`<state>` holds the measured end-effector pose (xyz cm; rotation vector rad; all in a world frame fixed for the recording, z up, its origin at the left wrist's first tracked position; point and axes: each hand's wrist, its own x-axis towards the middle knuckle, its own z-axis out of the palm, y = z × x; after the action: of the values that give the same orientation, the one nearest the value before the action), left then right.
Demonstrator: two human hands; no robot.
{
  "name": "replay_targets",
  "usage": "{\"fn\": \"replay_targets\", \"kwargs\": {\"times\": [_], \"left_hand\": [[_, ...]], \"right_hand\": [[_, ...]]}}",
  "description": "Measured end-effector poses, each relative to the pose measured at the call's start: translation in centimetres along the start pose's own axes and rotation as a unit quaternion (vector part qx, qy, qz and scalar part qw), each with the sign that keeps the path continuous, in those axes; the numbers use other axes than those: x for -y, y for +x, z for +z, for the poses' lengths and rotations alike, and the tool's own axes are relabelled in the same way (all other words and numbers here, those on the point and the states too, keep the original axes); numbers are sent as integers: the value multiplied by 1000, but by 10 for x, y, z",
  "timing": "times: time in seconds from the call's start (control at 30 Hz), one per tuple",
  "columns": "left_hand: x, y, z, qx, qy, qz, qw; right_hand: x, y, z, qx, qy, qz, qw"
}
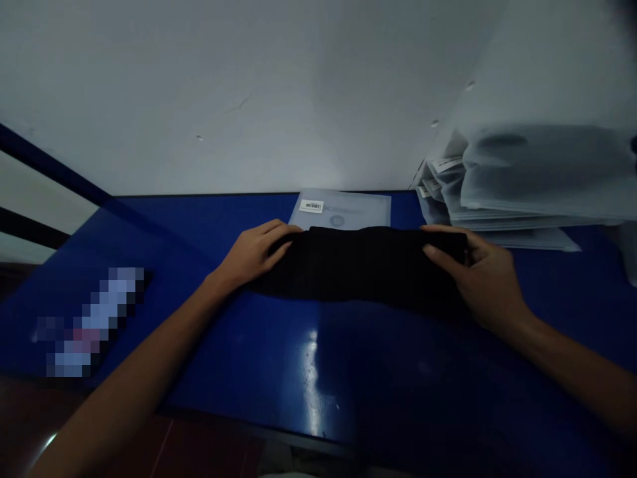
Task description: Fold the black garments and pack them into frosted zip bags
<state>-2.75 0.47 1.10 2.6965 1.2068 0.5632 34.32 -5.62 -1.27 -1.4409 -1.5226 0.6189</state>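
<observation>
A folded black garment (363, 265) lies flat on the blue tabletop (239, 372), just in front of a translucent plastic bag (338, 211) with a white barcode label. My left hand (253, 253) holds the garment's left end, fingers curled over it. At the opposite end, my right hand (472, 275) grips the fold between thumb and fingers. The bag's lower part is hidden beneath the garment.
A stack of translucent bagged items (517, 189) with white labels sits at the right, against a white wall (249, 93). A pixelated, unrecognisable object (89, 322) lies at the table's left. Dark bars (30, 226) run beyond the left edge.
</observation>
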Motion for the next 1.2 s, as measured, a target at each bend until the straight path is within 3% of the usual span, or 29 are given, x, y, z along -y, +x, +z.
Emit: {"fn": "replay_targets", "kwargs": {"times": [0.2,0.3,0.53,0.7,0.83,0.93,1.0,1.07,1.2], "left_hand": [[1,0,3,3,14,11,1000],[1,0,3,11,16,10,1000],[-1,-1,1,54,-13,28,998],[-5,-2,-1,57,26,13,998],[-17,-1,-6,18,119,79,990],[-34,0,-7,8,121,135,983],[-45,0,-3,44,101,154,982],[-53,0,4,94,87,158,979],[-58,0,18,126,73,137,980]], "right_hand": [[1,2,-2,48,-107,-101,988],[1,3,-5,61,-153,-99,981],[-5,14,-15,25,-217,-62,974],[-2,15,-15,57,-215,-113,968],[1,11,-12,61,-228,-118,965],[7,6,-11,24,-205,-148,967],[13,1,-10,0,-211,-212,954],[20,-8,-8,12,-250,-290,924],[31,-34,3,115,-323,-368,864]]}}
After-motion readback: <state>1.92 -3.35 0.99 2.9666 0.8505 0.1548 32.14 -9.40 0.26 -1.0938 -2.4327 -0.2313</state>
